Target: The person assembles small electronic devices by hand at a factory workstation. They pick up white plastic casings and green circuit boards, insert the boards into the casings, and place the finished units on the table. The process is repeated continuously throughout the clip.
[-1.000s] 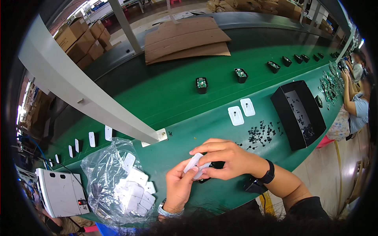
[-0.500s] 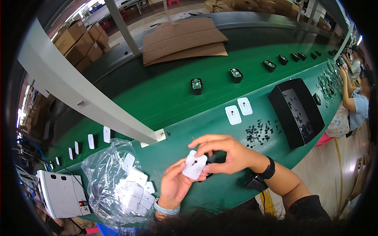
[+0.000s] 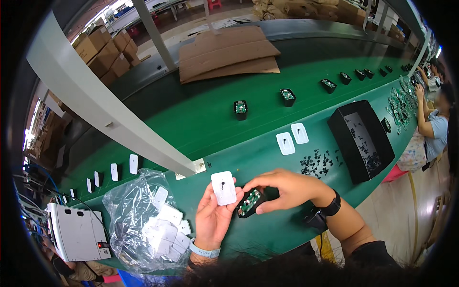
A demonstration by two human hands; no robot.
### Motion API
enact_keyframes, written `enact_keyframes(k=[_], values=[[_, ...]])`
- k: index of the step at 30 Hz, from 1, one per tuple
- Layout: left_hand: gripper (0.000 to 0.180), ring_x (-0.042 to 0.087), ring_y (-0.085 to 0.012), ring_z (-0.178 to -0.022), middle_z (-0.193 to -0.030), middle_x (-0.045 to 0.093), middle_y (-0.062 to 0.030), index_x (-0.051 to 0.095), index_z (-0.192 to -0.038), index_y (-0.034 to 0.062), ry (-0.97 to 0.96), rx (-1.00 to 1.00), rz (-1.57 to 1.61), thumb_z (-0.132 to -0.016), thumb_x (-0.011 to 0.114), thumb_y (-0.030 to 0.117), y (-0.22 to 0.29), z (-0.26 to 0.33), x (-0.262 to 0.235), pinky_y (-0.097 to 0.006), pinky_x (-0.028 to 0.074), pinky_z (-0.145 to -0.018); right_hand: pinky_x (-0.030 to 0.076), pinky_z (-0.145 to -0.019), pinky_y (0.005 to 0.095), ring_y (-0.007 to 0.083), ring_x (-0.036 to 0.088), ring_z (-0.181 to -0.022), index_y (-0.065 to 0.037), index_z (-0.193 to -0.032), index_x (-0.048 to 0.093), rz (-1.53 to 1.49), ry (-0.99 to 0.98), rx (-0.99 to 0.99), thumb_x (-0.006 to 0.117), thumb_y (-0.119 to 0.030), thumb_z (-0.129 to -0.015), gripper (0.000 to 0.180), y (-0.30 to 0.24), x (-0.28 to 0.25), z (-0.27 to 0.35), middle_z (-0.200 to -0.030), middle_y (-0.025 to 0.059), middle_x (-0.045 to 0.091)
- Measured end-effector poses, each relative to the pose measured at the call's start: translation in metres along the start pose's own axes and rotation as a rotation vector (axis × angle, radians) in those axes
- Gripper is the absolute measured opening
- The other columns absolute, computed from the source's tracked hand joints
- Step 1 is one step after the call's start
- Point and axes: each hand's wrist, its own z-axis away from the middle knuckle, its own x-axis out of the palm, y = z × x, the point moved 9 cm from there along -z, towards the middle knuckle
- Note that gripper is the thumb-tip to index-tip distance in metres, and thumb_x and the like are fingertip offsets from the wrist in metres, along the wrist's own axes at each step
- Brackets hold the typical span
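Note:
A white plastic cover [image 3: 227, 196] with a small black part in its middle stands upright in my left hand [image 3: 211, 224], whose fingers and thumb grip its edges. Just right of it, my right hand [image 3: 291, 189] grasps a black case [image 3: 249, 204] between thumb and fingers. A green circuit board shows in the case's open face, which is tilted toward me. Cover and case are close side by side; whether they touch I cannot tell. Two more white covers [image 3: 285, 143] with black parts lie beyond my right hand, near a scatter of small black parts [image 3: 316, 163].
A clear plastic bag [image 3: 126, 210] with several white covers lies at left, beside a light-grey machine [image 3: 79, 234]. A white post [image 3: 110, 115] rises ahead. A black box [image 3: 342, 143] stands at right. Several open cases [image 3: 240, 109] line the green belt [image 3: 201, 119]. People sit far right.
My right hand has left the white cover and now holds the black case, earlier mostly hidden, with its board in view. My left hand has moved the cover slightly left and up, more upright.

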Motion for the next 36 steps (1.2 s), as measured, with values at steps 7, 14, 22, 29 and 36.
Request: enact_keyframes(k=[7,14,22,29,36], values=[[0.051,0.052,-0.0398,-0.132,-0.149,0.041,-0.0288,0.032,-0.149,-0.0003,-0.036,-0.03,0.034,-0.104,0.05,0.015,-0.007,-0.002,0.003,-0.054,0.039,-0.115,0.053,-0.074,0.0296,0.0141,0.063,-0.078,0.0,-0.117,0.056,-0.297,0.226,0.154,0.078,-0.016,-0.089,0.04,0.013,-0.017,0.004,-0.089,0.0088,0.069],[0.052,0.049,-0.0382,-0.135,-0.15,0.041,-0.0273,0.032,-0.149,0.0021,-0.003,-0.067,0.018,-0.102,0.052,0.008,-0.013,0.0,0.007,-0.054,0.035,-0.118,0.049,-0.065,0.0261,0.0094,0.057,-0.071,-0.002,-0.109,0.061,-0.211,0.401,0.194,0.077,-0.015,-0.088,0.03,0.012,-0.026,0.007,-0.078,0.0021,0.061],[0.051,0.051,-0.0278,-0.134,-0.144,0.05,-0.0181,0.036,-0.146,0.001,0.009,-0.113,-0.062,-0.098,0.054,-0.002,-0.026,0.0,0.006,-0.046,0.039,-0.115,0.048,-0.061,0.0266,0.012,0.054,-0.065,-0.003,-0.102,0.065,0.062,0.506,0.158,0.082,-0.016,-0.082,0.029,-0.003,-0.027,0.007,-0.074,0.0027,0.06],[0.048,0.053,-0.0244,-0.13,-0.139,0.055,-0.016,0.042,-0.143,-0.0002,0.005,-0.141,-0.112,-0.097,0.057,0.0,-0.035,0.003,0.002,-0.042,0.042,-0.112,0.048,-0.06,0.0267,0.012,0.057,-0.065,-0.001,-0.102,0.067,0.114,0.513,0.144,0.082,-0.016,-0.081,0.029,-0.007,-0.021,0.005,-0.077,0.0044,0.063],[0.046,0.057,-0.0211,-0.126,-0.136,0.058,-0.0152,0.047,-0.141,-0.0016,0.004,-0.102,-0.168,-0.096,0.058,-0.006,-0.034,0.004,-0.001,-0.036,0.046,-0.108,0.048,-0.058,0.0262,0.0121,0.056,-0.064,-0.001,-0.103,0.067,0.105,0.468,0.163,0.082,-0.015,-0.082,0.029,-0.003,-0.019,0.003,-0.077,0.0048,0.063]])
